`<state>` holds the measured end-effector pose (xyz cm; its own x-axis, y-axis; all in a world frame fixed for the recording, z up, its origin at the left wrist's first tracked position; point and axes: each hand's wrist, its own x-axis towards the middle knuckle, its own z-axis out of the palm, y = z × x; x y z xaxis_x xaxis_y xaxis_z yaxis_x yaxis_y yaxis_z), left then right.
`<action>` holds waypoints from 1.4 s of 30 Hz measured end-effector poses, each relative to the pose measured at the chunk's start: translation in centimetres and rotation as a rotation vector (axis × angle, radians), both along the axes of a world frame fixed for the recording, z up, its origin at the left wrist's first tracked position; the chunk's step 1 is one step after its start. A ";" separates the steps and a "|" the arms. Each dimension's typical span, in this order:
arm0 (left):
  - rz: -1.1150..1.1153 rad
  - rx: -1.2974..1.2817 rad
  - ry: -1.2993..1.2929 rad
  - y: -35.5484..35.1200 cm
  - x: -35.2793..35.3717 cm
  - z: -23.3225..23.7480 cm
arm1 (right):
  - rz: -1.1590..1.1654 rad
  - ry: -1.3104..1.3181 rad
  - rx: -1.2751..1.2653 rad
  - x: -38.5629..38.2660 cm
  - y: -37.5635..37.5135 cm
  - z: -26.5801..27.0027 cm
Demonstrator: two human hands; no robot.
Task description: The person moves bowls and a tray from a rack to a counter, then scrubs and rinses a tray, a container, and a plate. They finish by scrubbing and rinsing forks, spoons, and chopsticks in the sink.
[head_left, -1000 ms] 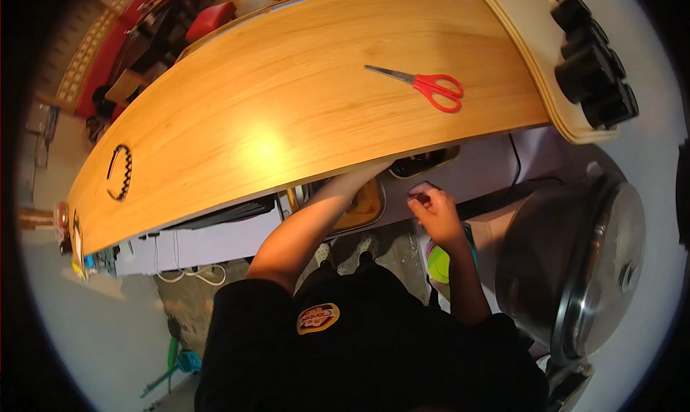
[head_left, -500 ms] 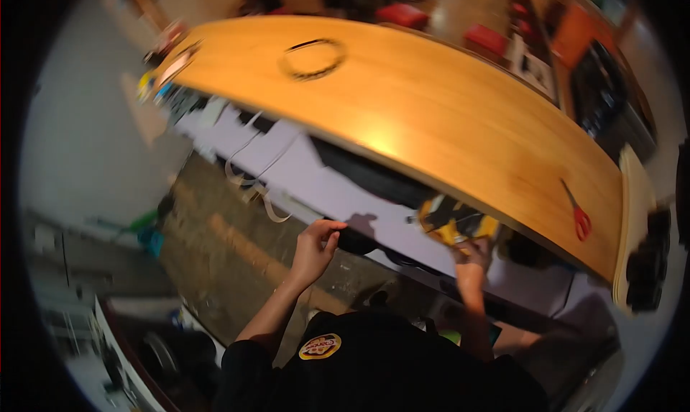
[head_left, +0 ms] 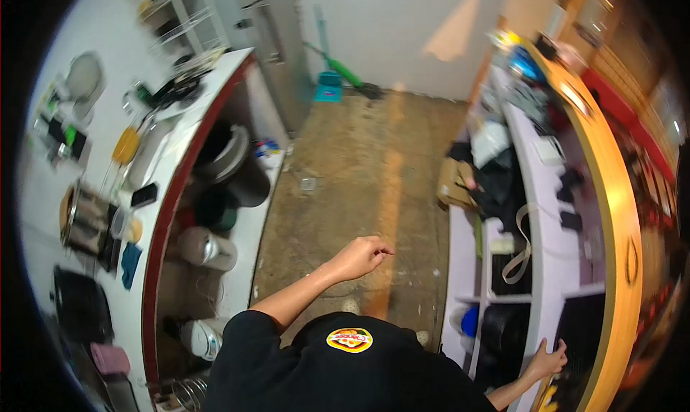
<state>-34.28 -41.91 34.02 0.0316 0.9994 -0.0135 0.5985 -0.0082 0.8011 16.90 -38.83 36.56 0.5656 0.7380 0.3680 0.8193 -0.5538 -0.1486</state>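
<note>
My left hand [head_left: 361, 258] hangs over the floor in front of my body, its fingers curled together, and no object shows in it. Over at the lower right, my right hand [head_left: 548, 359] is at the lilac shelf under the wooden counter [head_left: 611, 189]. Its thumb and fingers are apart, and I see nothing held between them. A black panel-like thing [head_left: 579, 329] stands just beyond its fingertips. Part of a yellow item [head_left: 550, 397] shows below that hand, mostly cut off by the counter and the frame edge.
A white strap [head_left: 519, 243] hangs over the right shelf, near a cardboard box [head_left: 456, 182]. On the left runs a white counter [head_left: 233, 60] with a phone [head_left: 144, 195]; a grey bin [head_left: 248, 175] stands under it. A teal dustpan [head_left: 328, 88] is by the far wall.
My view has swung left, from the wooden counter to the aisle. My right hand, which was on a yellow-and-dark item at the shelf, is now off it. The left hand remains curled.
</note>
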 end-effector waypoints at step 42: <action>1.282 0.192 0.596 9.2 -114.5 9.0 | 2.038 0.572 -0.734 -124.1 41.5 0.7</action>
<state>-148.80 -32.74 43.02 -0.8424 0.3203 0.4334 0.5166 0.7091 0.4800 -107.21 2.68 37.24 -0.9832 0.1793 -0.0332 0.1459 0.6641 -0.7333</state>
